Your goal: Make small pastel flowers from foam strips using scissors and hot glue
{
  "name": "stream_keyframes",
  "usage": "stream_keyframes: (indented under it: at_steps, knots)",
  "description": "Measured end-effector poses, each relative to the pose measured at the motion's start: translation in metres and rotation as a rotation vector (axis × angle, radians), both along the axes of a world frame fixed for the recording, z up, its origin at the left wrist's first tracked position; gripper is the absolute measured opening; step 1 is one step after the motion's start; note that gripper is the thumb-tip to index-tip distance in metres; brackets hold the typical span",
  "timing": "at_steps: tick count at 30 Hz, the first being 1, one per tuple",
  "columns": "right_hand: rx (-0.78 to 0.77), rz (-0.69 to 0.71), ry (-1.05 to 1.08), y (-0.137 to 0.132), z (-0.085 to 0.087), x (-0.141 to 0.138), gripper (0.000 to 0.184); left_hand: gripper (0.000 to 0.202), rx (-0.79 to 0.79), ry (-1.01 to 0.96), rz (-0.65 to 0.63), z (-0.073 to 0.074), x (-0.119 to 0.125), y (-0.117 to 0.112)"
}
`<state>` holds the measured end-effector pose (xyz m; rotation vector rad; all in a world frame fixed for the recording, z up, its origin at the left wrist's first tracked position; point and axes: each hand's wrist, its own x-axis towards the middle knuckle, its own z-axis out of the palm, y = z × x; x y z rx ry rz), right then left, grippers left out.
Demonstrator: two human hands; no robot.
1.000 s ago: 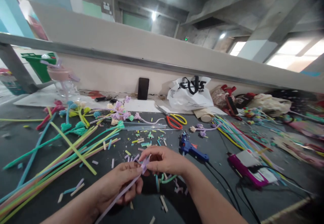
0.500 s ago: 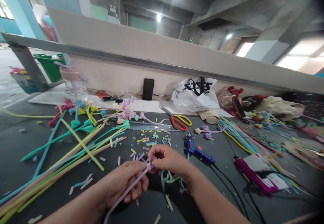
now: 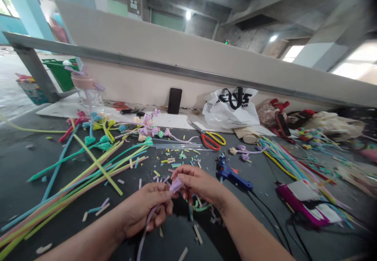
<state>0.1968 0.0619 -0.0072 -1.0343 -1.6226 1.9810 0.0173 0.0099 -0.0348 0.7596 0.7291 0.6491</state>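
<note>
A small lilac pipe-cleaner flower [image 3: 176,185] sits between my two hands, its petals bunched together. My left hand [image 3: 144,206] is closed around its base, thumb on top. From there the lilac stem [image 3: 143,235] curves down toward the bottom edge. Thumb and fingers of my right hand [image 3: 202,184] pinch the petal end. Under and around the hands lie short cut pieces in lilac, yellow and green. Right of my right hand rests a blue glue gun [image 3: 234,177], its cable running toward the lower right.
Long pipe cleaners [image 3: 79,182] spread across the left, with finished flowers [image 3: 149,127] behind them. Scissors [image 3: 210,139] with red and yellow handles lie farther back. A phone [image 3: 174,100] leans on the wall beside a white bag [image 3: 231,109]. A magenta-and-white device [image 3: 306,204] with cables lies right.
The lilac piece has turned, so its bunched petals now show between my hands. Its stem hangs in a looser, steeper curve. The view has shifted slightly.
</note>
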Motion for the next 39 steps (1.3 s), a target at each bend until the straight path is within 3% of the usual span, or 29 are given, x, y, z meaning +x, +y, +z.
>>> stream_keyframes:
  at_steps: [5,12,19,24,26,29,34,39]
  knots:
    - [0.039,0.006,0.031,0.003,-0.005,0.003,0.029,0.021,-0.04,-0.016,-0.006,0.0,-0.004,0.004]
    - [0.035,-0.001,0.045,0.002,-0.01,0.0,0.02,0.022,-0.067,-0.008,-0.003,0.002,-0.003,0.004]
    - [0.049,-0.072,0.022,0.005,-0.006,0.006,0.03,0.024,-0.078,-0.003,-0.003,0.003,-0.005,0.002]
    - [0.299,-0.396,-0.038,0.019,-0.007,0.017,0.029,0.025,-0.124,-0.023,0.02,0.004,-0.007,0.001]
    - [0.381,-0.445,-0.125,0.023,-0.01,0.02,0.025,0.024,-0.134,-0.034,0.027,0.002,-0.006,0.0]
    - [0.487,-0.432,-0.217,0.026,-0.016,0.022,0.021,0.025,-0.147,-0.053,0.061,-0.001,-0.006,0.001]
    - [0.852,-0.419,-0.476,0.031,-0.024,0.023,0.011,0.022,-0.096,-0.121,0.221,-0.001,-0.014,0.01]
    - [1.049,-0.3,-0.627,0.029,-0.016,0.025,0.01,0.019,-0.081,-0.142,0.285,0.0,-0.018,0.014]
